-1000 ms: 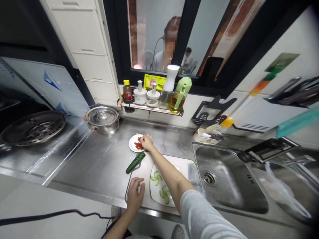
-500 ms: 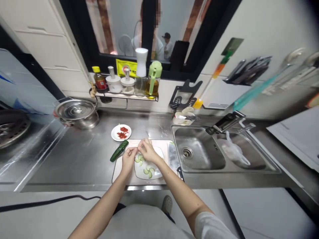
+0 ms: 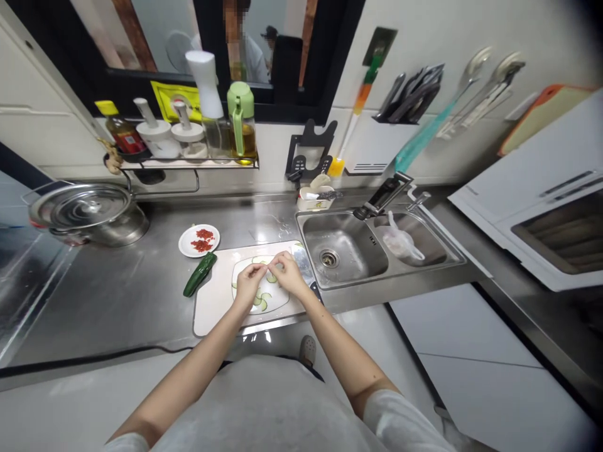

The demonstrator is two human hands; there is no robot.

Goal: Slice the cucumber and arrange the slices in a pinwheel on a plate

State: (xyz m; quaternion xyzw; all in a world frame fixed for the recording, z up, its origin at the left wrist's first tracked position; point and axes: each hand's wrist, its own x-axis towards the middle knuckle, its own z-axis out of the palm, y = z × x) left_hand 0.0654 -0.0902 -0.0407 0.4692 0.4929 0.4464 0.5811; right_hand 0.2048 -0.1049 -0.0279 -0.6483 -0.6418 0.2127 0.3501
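Over the white plate, both my hands come together with fingertips pinched. My left hand is closed, thumb against fingers, and my right hand pinches close beside it. Whatever sits between the fingertips is too small to make out. Thin green-edged cucumber slices lie on the plate in curved fans, partly covered by my hands. Under the plate is a pale cutting board. A knife rests along the board's right side. To the left lie a whole dark green cucumber and a small white dish of chopped red bits.
A double sink is right of the board, with a plastic bag in its far basin. At the left stands a lidded steel pot. Bottles and jars fill a wall rack. People show beyond the window.
The camera view has swung to the right. My pinched hands have shifted from the plate's upper left toward its upper right, uncovering different slices.
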